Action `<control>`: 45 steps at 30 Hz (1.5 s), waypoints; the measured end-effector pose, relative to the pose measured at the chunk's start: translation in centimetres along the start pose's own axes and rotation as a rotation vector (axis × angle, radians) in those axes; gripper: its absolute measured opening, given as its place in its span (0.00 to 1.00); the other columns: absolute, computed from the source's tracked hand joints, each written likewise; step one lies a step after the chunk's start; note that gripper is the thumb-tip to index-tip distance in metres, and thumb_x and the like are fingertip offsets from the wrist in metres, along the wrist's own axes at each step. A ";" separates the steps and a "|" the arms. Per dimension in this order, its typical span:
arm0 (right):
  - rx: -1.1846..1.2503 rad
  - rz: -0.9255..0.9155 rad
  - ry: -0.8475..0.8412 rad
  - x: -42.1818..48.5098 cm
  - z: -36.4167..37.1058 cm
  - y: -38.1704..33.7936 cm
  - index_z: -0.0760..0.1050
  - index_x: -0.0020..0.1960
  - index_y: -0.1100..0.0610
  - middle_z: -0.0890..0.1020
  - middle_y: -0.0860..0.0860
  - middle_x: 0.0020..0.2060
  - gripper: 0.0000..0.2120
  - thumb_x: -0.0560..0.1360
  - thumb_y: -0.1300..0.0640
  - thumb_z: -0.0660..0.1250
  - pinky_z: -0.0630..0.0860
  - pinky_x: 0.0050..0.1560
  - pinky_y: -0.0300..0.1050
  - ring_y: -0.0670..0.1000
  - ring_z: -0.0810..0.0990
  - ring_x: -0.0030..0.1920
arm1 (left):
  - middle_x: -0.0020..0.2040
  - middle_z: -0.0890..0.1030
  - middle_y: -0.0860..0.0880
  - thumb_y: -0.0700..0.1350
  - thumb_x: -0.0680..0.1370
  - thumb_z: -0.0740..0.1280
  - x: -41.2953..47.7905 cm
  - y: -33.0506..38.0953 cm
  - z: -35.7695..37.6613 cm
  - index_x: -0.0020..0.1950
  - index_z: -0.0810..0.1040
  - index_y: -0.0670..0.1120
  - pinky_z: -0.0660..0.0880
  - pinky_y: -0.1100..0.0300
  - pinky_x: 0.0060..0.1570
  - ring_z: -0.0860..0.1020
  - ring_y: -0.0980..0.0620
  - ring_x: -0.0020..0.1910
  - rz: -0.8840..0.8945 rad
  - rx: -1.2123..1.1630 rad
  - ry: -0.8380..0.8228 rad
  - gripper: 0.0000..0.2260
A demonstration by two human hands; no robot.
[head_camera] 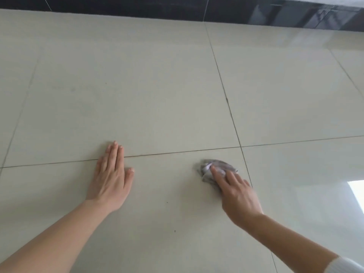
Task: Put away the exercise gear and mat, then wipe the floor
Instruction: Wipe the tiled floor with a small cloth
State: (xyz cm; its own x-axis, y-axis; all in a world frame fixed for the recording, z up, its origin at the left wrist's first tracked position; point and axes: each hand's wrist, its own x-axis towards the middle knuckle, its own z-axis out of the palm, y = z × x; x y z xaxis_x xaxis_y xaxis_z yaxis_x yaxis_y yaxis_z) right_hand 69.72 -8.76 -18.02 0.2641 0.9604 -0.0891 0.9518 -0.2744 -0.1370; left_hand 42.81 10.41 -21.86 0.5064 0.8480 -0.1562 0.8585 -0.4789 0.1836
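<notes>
I see one floor (157, 85) of large, glossy, pale square tiles with thin dark joints. One cloth (218, 166), grey, soft and crumpled into a lump, lies on a near tile, right of centre. The right hand (238, 194) presses it down, fingers nearly straight, not curled round it. The left hand (111, 180) lies flat on the tiles, fingers together, thumb apart, well left of the cloth. One dark polished skirting (137, 8) runs along the far edge.

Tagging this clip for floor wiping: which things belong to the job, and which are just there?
Job: cloth; right hand pressing it; left hand flat on tiled floor.
Just there: dark wall tiles; white sleeve; window glare.
</notes>
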 end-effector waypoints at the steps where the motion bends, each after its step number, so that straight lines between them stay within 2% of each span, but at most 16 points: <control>1: -0.001 -0.150 -0.020 -1.2 0.5 -1.4 0.69 0.70 0.53 0.78 0.53 0.45 0.33 0.65 0.64 0.58 0.73 0.35 0.47 0.59 0.79 0.43 | 0.78 0.53 0.39 0.56 0.76 0.42 0.2 0.3 0.1 0.76 0.54 0.35 0.51 0.48 0.74 0.51 0.44 0.77 -0.008 -0.003 0.001 0.34; 4: 0.002 -0.519 -0.126 -2.3 0.8 -4.2 0.68 0.70 0.51 0.74 0.49 0.42 0.36 0.62 0.64 0.63 0.67 0.33 0.42 0.52 0.74 0.40 | 0.77 0.54 0.37 0.56 0.76 0.42 0.5 0.9 0.2 0.76 0.55 0.34 0.51 0.47 0.75 0.53 0.42 0.77 -0.035 -0.018 0.007 0.35; 6: -0.031 -0.551 -0.112 -0.5 0.9 -3.5 0.66 0.71 0.50 0.74 0.49 0.43 0.35 0.64 0.63 0.60 0.65 0.33 0.42 0.52 0.74 0.41 | 0.77 0.53 0.37 0.57 0.75 0.42 0.6 0.7 0.0 0.76 0.55 0.34 0.51 0.47 0.75 0.52 0.42 0.77 -0.022 -0.017 0.002 0.36; 8: -0.038 -0.346 -0.044 2.4 0.6 -1.9 0.65 0.71 0.50 0.77 0.52 0.48 0.33 0.66 0.62 0.58 0.71 0.35 0.44 0.57 0.79 0.44 | 0.78 0.51 0.40 0.59 0.75 0.40 0.4 0.0 -0.5 0.77 0.52 0.37 0.49 0.49 0.75 0.50 0.44 0.78 -0.001 -0.006 -0.011 0.36; 11: -0.073 0.082 -0.060 7.4 -0.5 0.6 0.54 0.76 0.49 0.72 0.55 0.66 0.29 0.77 0.59 0.54 0.74 0.52 0.53 0.60 0.74 0.61 | 0.79 0.47 0.41 0.59 0.76 0.43 -0.5 -1.3 -1.2 0.78 0.50 0.42 0.47 0.50 0.75 0.47 0.44 0.78 -0.047 -0.037 -0.019 0.34; 13: -0.004 0.307 -0.120 10.7 -1.6 0.5 0.49 0.78 0.50 0.68 0.56 0.69 0.28 0.79 0.57 0.53 0.71 0.56 0.53 0.60 0.70 0.66 | 0.79 0.46 0.40 0.57 0.79 0.49 -1.3 -2.4 -1.8 0.78 0.49 0.42 0.47 0.49 0.75 0.46 0.42 0.78 -0.123 -0.044 -0.024 0.32; 15: 0.038 0.376 -0.132 13.4 -1.9 -1.0 0.49 0.78 0.51 0.69 0.57 0.67 0.27 0.81 0.54 0.54 0.70 0.54 0.52 0.61 0.70 0.65 | 0.78 0.44 0.37 0.55 0.81 0.54 -2.4 -3.6 -2.4 0.78 0.47 0.41 0.47 0.48 0.75 0.44 0.40 0.77 -0.183 -0.031 -0.042 0.32; 21: 0.051 -0.089 -0.179 12.7 -0.3 -11.0 0.51 0.78 0.50 0.69 0.56 0.68 0.30 0.79 0.57 0.57 0.70 0.58 0.52 0.60 0.69 0.67 | 0.78 0.38 0.39 0.58 0.81 0.50 -6.3 -8.4 -4.1 0.78 0.37 0.42 0.44 0.52 0.76 0.41 0.44 0.77 -0.353 0.013 -0.199 0.34; 23: 0.032 -0.334 -0.187 9.9 0.5 -13.5 0.56 0.77 0.50 0.73 0.56 0.64 0.33 0.75 0.59 0.62 0.72 0.54 0.51 0.60 0.72 0.63 | 0.78 0.39 0.41 0.59 0.80 0.50 -7.1 -9.4 -4.2 0.78 0.39 0.42 0.44 0.52 0.76 0.41 0.45 0.78 -0.399 0.014 -0.209 0.34; 26: 0.021 -0.747 -0.211 5.7 1.1 -14.4 0.72 0.68 0.49 0.80 0.49 0.46 0.35 0.61 0.56 0.74 0.74 0.36 0.41 0.53 0.80 0.45 | 0.78 0.42 0.40 0.56 0.81 0.51 -7.0 -9.5 -3.4 0.78 0.43 0.39 0.45 0.52 0.76 0.44 0.44 0.78 -0.400 0.005 -0.135 0.34; 30: -0.042 -0.983 -0.269 3.8 1.0 -12.4 0.69 0.67 0.44 0.77 0.44 0.43 0.34 0.62 0.53 0.74 0.70 0.34 0.39 0.48 0.76 0.43 | 0.77 0.49 0.36 0.50 0.81 0.57 -4.7 -7.7 -2.3 0.76 0.50 0.33 0.49 0.48 0.76 0.50 0.39 0.77 -0.395 -0.032 0.002 0.31; 33: -0.052 -0.726 -0.155 6.3 1.2 -9.3 0.65 0.70 0.48 0.79 0.49 0.47 0.35 0.64 0.57 0.69 0.72 0.35 0.42 0.53 0.80 0.44 | 0.78 0.50 0.36 0.50 0.81 0.56 -3.1 -6.4 -1.8 0.77 0.50 0.35 0.48 0.47 0.75 0.49 0.40 0.77 -0.450 -0.072 0.040 0.30; 36: -0.011 -0.276 -0.070 11.1 0.2 -6.4 0.56 0.75 0.46 0.74 0.52 0.65 0.29 0.76 0.58 0.59 0.74 0.49 0.50 0.59 0.76 0.61 | 0.78 0.52 0.37 0.53 0.81 0.52 -3.2 -6.6 -0.9 0.77 0.51 0.35 0.48 0.46 0.74 0.49 0.40 0.77 -0.446 -0.071 0.097 0.31; 38: 0.008 -0.082 -0.063 14.2 -0.7 -5.8 0.55 0.76 0.45 0.70 0.53 0.69 0.26 0.80 0.55 0.55 0.72 0.53 0.50 0.59 0.73 0.64 | 0.78 0.51 0.37 0.59 0.78 0.45 -4.0 -7.7 -0.5 0.77 0.51 0.35 0.46 0.50 0.74 0.49 0.41 0.77 -0.376 -0.042 0.102 0.35; 42: 0.049 0.069 -0.116 18.4 -0.9 -9.0 0.54 0.77 0.49 0.69 0.56 0.69 0.25 0.81 0.52 0.52 0.70 0.56 0.50 0.61 0.72 0.64 | 0.79 0.49 0.41 0.62 0.77 0.41 -4.7 -9.6 -0.3 0.78 0.49 0.39 0.45 0.54 0.75 0.47 0.45 0.78 -0.262 -0.033 0.104 0.36; 45: 0.064 -0.090 -0.108 18.4 -0.1 -13.8 0.56 0.76 0.49 0.71 0.55 0.67 0.24 0.80 0.51 0.55 0.72 0.54 0.50 0.60 0.73 0.63 | 0.79 0.46 0.45 0.61 0.78 0.41 -4.7 -10.2 -0.6 0.78 0.48 0.41 0.40 0.59 0.75 0.45 0.49 0.78 -0.216 -0.042 0.108 0.34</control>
State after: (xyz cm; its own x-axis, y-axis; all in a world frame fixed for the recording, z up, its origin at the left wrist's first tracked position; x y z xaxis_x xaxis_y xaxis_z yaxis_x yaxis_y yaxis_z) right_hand 61.48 12.66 -17.71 0.1568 0.9713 -0.1790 0.9579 -0.1937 -0.2119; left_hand 31.61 11.42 -22.44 0.2983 0.9501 -0.0915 0.9406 -0.2763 0.1975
